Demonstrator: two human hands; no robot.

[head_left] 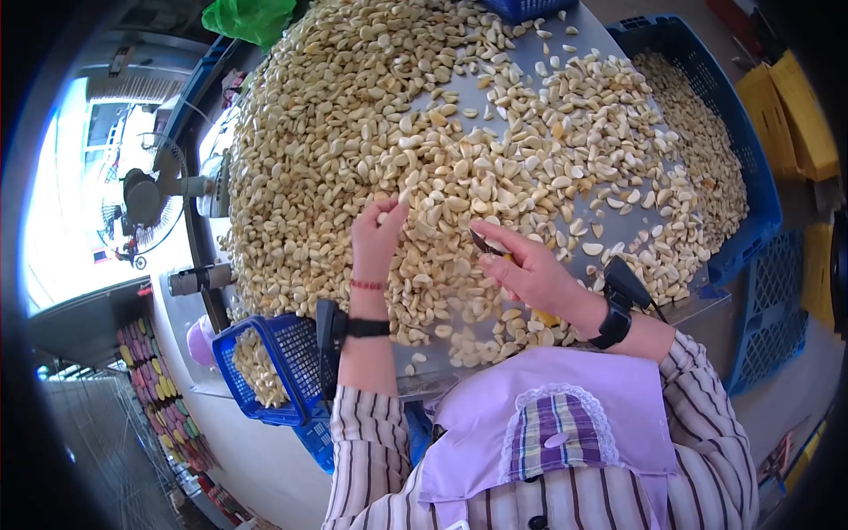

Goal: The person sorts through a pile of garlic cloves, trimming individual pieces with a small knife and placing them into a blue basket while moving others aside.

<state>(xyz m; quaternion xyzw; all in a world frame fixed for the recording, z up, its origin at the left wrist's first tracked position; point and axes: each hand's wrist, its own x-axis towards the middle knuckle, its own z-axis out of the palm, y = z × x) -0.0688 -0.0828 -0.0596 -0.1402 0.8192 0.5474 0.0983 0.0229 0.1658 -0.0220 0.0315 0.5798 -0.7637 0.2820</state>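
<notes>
Pale cashew nuts (327, 115) lie in a wide heap over the metal table (579, 40). My left hand (376, 238), closed in a pinch above the pile, has a cashew nut (405, 196) between thumb and fingertip. To its right, my right hand (530, 272) is wrapped round a small knife (482, 242). The dark blade points up and left toward my left hand, and bits of a yellow handle show beside the palm. Blade and pinched nut are apart. Under both hands there are more loose cashews.
A blue basket (300, 353) with cashews hangs at the table's near left edge. A larger blue crate (764, 190) of nut pieces stands at the right. Yellow crates (791, 115) are beyond it. A fan (146, 196) and a green bag (249, 19) are at the left.
</notes>
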